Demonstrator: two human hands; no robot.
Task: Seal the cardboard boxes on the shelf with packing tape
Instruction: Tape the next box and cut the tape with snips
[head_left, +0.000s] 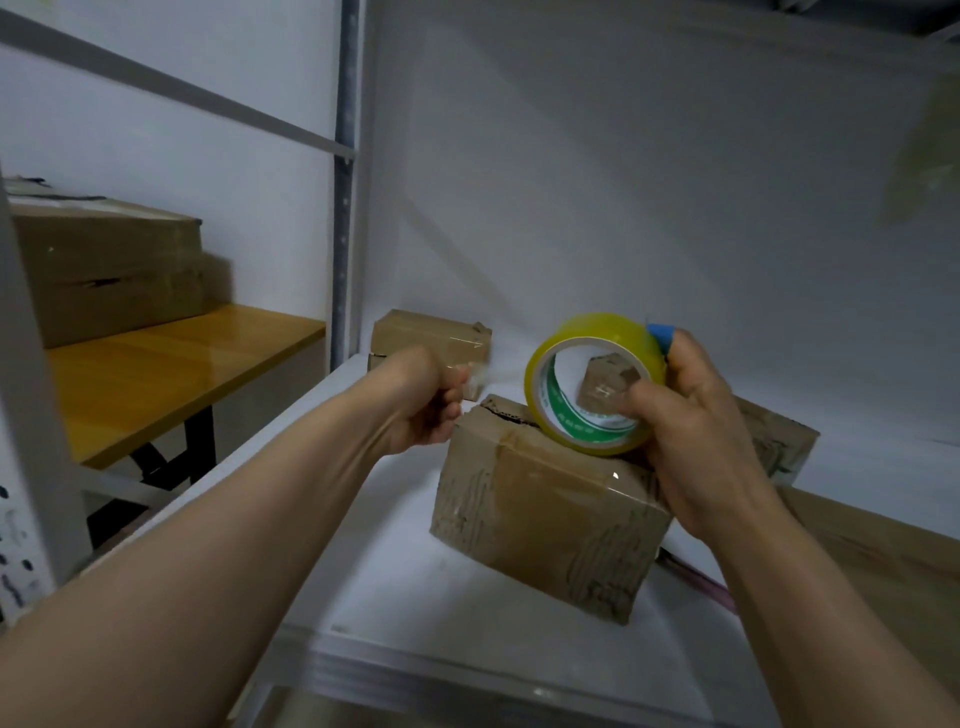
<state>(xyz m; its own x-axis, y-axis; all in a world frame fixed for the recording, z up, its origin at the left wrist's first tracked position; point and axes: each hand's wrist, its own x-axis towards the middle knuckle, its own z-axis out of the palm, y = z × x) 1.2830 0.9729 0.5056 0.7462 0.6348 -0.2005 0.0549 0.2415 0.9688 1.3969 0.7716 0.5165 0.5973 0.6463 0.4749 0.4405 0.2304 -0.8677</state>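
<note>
We're at the white shelf, and the step in hand looks like drawing a length of tape for the near box, which sits tilted at the middle of the shelf. It has a glossy band across its top and a dark gap at its far left corner.

The yellow tape roll is upright at that box's far top edge; we can't tell if it touches. Our right hand grips it, thumb through the core and fingers round the outside. Our left hand, left of the roll, has curled fingers pinching the loose strip, which is blurred.

Next, we judge, the strip must go down flat over the gap, be pressed, then torn.

Now the count: one shelf. Three boxes sit on it for sure: near, far left and right. A brown corner shows through the roll's hole, perhaps a fourth. One big box sits far left beyond the wooden table. One roll, two hands.
</note>
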